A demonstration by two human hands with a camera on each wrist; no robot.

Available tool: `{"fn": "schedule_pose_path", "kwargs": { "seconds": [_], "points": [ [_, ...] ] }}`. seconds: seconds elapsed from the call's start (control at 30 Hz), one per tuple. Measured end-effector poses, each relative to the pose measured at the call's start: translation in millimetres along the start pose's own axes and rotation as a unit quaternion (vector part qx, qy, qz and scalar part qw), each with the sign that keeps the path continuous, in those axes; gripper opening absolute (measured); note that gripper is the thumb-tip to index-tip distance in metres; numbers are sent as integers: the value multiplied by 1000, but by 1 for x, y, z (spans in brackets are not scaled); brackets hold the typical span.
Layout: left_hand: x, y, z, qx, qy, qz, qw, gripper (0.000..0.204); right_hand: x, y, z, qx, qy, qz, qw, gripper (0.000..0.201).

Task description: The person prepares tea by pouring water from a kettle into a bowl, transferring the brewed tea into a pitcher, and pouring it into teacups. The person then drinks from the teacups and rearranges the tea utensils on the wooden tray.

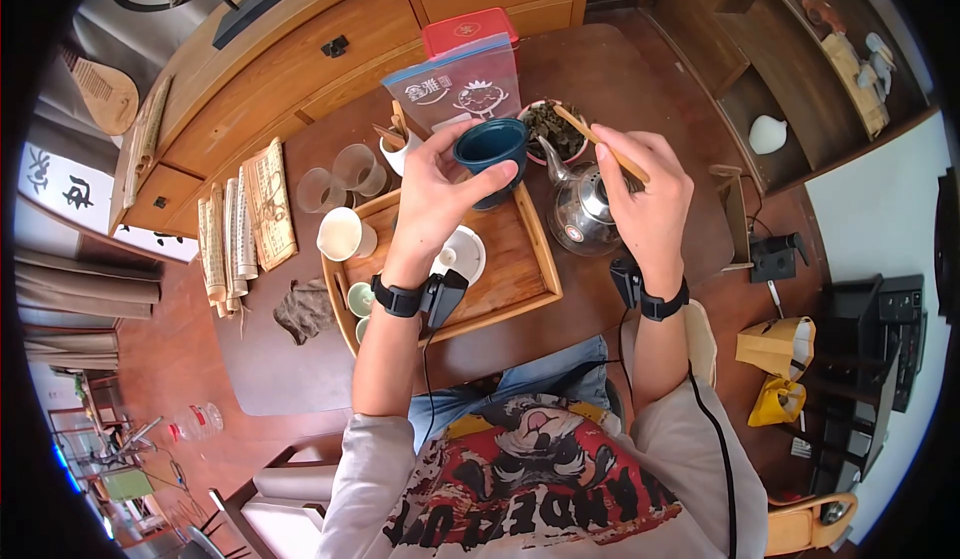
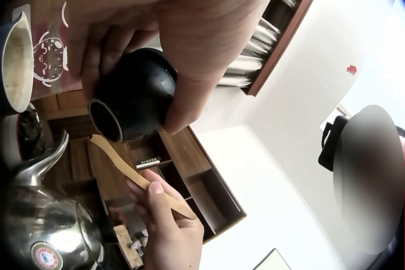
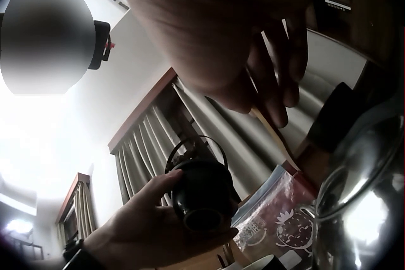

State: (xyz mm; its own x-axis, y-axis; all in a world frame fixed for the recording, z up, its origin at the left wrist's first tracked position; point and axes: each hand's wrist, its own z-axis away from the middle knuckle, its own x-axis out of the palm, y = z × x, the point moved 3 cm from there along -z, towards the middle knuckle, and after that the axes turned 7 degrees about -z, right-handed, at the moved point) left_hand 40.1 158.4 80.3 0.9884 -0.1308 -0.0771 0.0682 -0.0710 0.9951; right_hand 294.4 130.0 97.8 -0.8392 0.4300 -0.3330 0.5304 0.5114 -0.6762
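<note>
Handling of a cup and a stick, as viewed by a bystander. The left hand (image 1: 432, 187) grips the dark blue cup (image 1: 491, 145) between thumb and fingers, raised over the wooden tray (image 1: 515, 267). The right hand (image 1: 648, 197) pinches the wooden stick (image 1: 576, 124) near the metal kettle (image 1: 583, 217) and the dark leaves (image 1: 547, 122). Depth is hard to judge from here, so whether the stick's tip meets the leaves cannot be told. Likely hazards: the glossy cup could slip if the thumb's pressure eased, striking the tray or the white lid (image 1: 471, 250); the right hand, lowered carelessly, could knock the kettle; and a tilted stick could shed anything it carried.
</note>
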Motion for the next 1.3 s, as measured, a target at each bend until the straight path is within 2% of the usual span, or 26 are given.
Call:
{"fn": "schedule_pose_path", "kwargs": {
  "seconds": [0.03, 0.1, 0.23, 0.27, 0.3, 0.4, 0.57, 0.63, 0.83, 0.9, 0.93, 0.97, 1.03, 1.07, 1.13, 1.3],
  "points": [
    [0, 0, 1, 0, 1, 1, 1000, 64, -1, 0, 2, -26, 2, 23, 999, 23],
    [-1, 0, 2, 1, 3, 16, 1000, 70, -7, 0, 4, -24, 20, 9, 999, 23],
    [-3, -2, 5, -10, 8, 21, 1000, 68, -18, 8, 9, -22, 62, -3, 998, 23],
    [-3, -2, 6, -9, 10, 24, 1000, 68, -22, 15, 18, 11, 84, -52, 995, 22],
    [-4, -2, 6, -7, 11, 26, 1000, 67, -22, 21, 26, 9, 83, -52, 995, 22],
    [-3, -2, 8, -8, 13, 31, 999, 66, -15, 35, 46, 91, 17, -53, 994, 23],
    [-1, 1, 11, -15, 11, 19, 1000, 66, -21, 36, 46, 92, 53, -85, 991, 23],
    [-1, 1, 11, -16, 12, 18, 1000, 66, -28, 45, 40, 142, 22, -129, 981, 24],
    [-5, 3, 15, -21, 13, 4, 1000, 68, -46, 103, 15, 238, -29, -234, 942, 29],
    [-5, 3, 17, -21, 14, 5, 1000, 68, -42, 120, 11, 175, -127, -197, 956, 28],
    [-4, 3, 17, -21, 14, 7, 1000, 68, -42, 125, 11, 138, -151, -161, 966, 29],
    [-4, 3, 17, -18, 12, 6, 1000, 68, -44, 132, 10, 139, -152, -160, 966, 29],
    [-4, 3, 19, -17, 11, 7, 1000, 68, -44, 133, 7, 49, -214, -96, 971, 33],
    [-5, 4, 19, -18, 10, 2, 1000, 69, -45, 138, 5, 49, -216, -95, 970, 33],
    [-4, 2, 20, -20, 7, -2, 1000, 69, -45, 138, 4, -51, -239, -55, 968, 38],
    [-3, 1, 20, -21, 9, 5, 1000, 71, -48, 129, 6, -117, -259, 6, 959, 39]
  ]
}}
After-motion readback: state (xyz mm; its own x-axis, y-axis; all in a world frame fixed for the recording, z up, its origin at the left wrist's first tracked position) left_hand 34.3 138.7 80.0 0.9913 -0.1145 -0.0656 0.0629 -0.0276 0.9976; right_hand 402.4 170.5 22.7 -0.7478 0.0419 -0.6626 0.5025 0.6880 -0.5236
